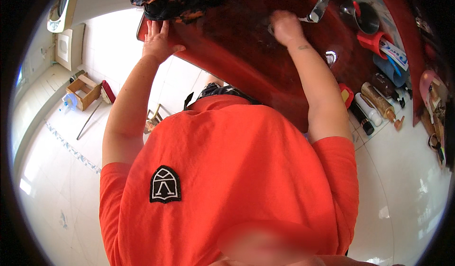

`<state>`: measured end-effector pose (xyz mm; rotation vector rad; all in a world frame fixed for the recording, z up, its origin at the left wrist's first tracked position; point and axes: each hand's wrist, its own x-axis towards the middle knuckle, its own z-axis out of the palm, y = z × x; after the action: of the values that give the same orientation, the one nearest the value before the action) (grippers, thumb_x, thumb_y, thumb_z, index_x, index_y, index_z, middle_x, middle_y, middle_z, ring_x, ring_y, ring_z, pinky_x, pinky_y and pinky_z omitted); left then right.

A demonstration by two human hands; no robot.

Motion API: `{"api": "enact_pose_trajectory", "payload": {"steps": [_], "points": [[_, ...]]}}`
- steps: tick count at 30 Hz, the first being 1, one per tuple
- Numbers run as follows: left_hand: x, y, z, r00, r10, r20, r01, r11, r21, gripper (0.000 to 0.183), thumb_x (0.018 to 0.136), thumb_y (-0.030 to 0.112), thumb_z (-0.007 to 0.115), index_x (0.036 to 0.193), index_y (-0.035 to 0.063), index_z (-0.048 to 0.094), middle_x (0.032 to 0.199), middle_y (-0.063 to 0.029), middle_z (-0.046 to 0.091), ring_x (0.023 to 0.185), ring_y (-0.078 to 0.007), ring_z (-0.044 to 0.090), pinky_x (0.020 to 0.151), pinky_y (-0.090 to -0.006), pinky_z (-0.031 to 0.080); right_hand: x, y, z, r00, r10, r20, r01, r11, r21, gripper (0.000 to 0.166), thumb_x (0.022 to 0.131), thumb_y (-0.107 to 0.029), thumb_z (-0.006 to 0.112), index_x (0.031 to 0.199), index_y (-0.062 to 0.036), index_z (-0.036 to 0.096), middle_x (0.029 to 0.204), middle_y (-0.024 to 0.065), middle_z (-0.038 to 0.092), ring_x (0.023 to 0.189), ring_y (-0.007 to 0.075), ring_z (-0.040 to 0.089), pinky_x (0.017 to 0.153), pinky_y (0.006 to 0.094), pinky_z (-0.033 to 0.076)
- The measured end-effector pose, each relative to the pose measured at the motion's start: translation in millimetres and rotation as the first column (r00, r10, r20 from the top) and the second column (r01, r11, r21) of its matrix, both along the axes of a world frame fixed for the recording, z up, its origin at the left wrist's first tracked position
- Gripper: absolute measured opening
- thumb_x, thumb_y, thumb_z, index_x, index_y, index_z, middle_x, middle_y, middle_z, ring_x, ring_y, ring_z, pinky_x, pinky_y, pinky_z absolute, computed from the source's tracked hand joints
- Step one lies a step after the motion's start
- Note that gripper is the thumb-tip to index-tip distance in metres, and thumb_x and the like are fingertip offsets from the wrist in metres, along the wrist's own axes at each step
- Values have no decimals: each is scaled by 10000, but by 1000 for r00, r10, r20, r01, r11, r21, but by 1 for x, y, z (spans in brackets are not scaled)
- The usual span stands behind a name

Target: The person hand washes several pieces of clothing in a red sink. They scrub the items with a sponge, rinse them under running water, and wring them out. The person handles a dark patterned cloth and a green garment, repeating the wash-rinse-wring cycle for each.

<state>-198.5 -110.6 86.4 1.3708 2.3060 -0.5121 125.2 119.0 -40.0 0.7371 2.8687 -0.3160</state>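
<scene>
My left hand (156, 40) lies with fingers spread at the front edge of a glossy dark red washbasin (227, 67). Its fingertips reach a bundle of dark patterned fabric (174, 1) heaped on the basin's left part. My right hand (286, 27) is blurred, over the bowl near the spout of a chrome faucet (320, 8). A thin pale streak, seemingly water, runs between spout and hand. Whether the right fingers hold anything is hidden by the blur. A shiny metal fitting (330, 57) shows in the basin wall.
To the right stand a dark metal cup (366, 17), a red cup (373, 43) with a toothpaste tube (394, 54), a blue cup (389, 70) and several bottles, one a gold pump bottle (378, 97). A wooden box (83, 91) sits on the tiled floor at left.
</scene>
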Motion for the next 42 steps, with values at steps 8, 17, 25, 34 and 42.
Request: {"api": "enact_pose_trajectory", "payload": {"steps": [8, 17, 25, 34, 42], "points": [[-5, -3, -8, 999, -28, 17, 26, 996, 85, 1176, 641, 593, 808, 1550, 165, 197, 1606, -186, 70, 1484, -382, 82, 1156, -537, 244, -18, -36, 10, 977, 198, 79, -172, 950, -260, 259, 743, -73, 599, 970, -50, 720, 1073, 166, 676, 1046, 333, 627, 910, 437, 507], [-6, -4, -8, 1000, -29, 1, 29, 998, 57, 1185, 637, 591, 810, 1552, 165, 189, 1605, -189, 79, 1489, -362, 71, 1161, -526, 240, -11, -22, -3, 998, -58, 18, 60, 990, -124, 237, 784, -94, 570, 978, -78, 706, 1116, 142, 650, 1073, 334, 593, 904, 442, 503], [-5, -5, -7, 1000, -18, 11, 18, 998, 59, 1190, 641, 591, 806, 1554, 160, 175, 1605, -188, 79, 1486, -368, 84, 1157, -530, 245, -26, -35, -1, 979, 159, 131, -86, 894, -439, 264, 754, -135, 631, 1006, -95, 700, 1070, 153, 670, 1015, 349, 634, 869, 439, 524], [-4, -5, -7, 999, -34, 0, 34, 998, 60, 1190, 646, 595, 803, 1554, 157, 171, 1609, -186, 62, 1486, -367, 85, 1162, -524, 239, -48, -35, 12, 972, -11, 236, 130, 859, -495, 357, 798, -108, 599, 1147, -84, 666, 1214, 183, 625, 1093, 351, 618, 942, 457, 497], [-6, -5, -6, 999, -38, -16, 39, 998, 48, 1185, 653, 584, 803, 1551, 134, 175, 1603, -196, 80, 1482, -379, 93, 1160, -519, 247, -50, -37, 37, 993, -10, 120, 78, 817, -572, 348, 778, -102, 605, 1123, -77, 651, 1120, 183, 615, 1102, 365, 578, 936, 456, 488]]}}
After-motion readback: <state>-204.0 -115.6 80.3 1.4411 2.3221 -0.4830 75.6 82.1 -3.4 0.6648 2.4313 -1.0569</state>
